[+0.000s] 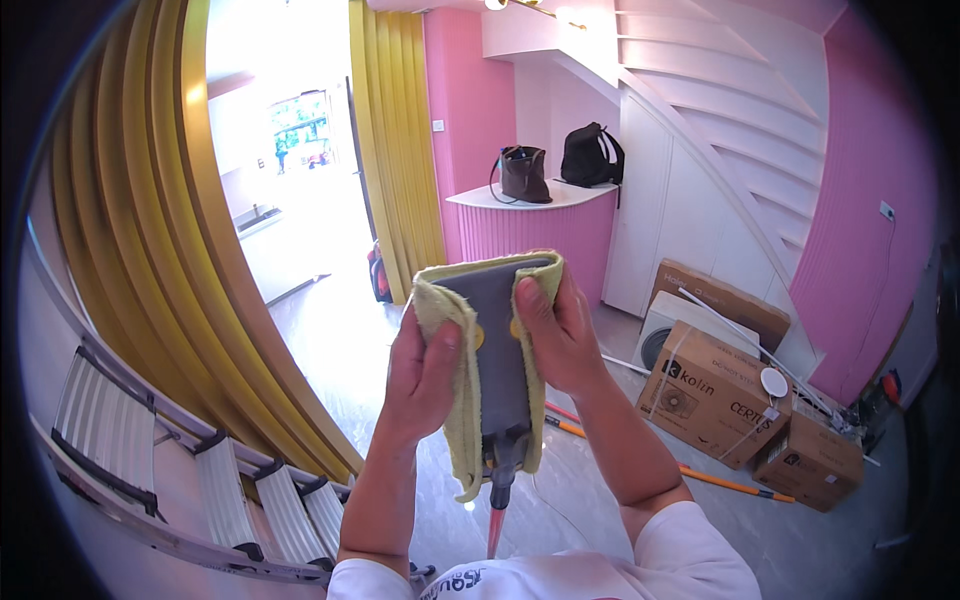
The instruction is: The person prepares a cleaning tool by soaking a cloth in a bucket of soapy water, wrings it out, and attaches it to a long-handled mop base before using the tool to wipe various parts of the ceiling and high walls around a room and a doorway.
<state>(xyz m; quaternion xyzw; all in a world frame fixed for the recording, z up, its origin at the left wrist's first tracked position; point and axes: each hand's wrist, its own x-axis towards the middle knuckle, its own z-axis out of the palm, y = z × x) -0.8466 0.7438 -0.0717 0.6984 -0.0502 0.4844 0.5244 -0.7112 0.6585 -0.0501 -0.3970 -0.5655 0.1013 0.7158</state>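
Before my chest is a flat mop head (501,360) with a grey plate, raised with its handle joint toward me. A yellow-green cloth (463,405) wraps its edges and folds over both long sides. My left hand (427,367) grips the left side, thumb on the folded cloth. On the right edge near the top, my right hand (559,330) pinches the cloth against the plate with its thumb. Yellow round parts show at both sides of the plate. The red mop pole (496,529) runs down from the joint toward my body. My fingers behind the head are hidden.
An aluminium ladder (225,487) stands at the left by gold fluted panels (142,225). Cardboard boxes (712,394), a white appliance unit (664,322) and orange poles (720,478) lie at the right. A curved pink counter (529,225) holds a bag (526,176) and a black backpack (592,155).
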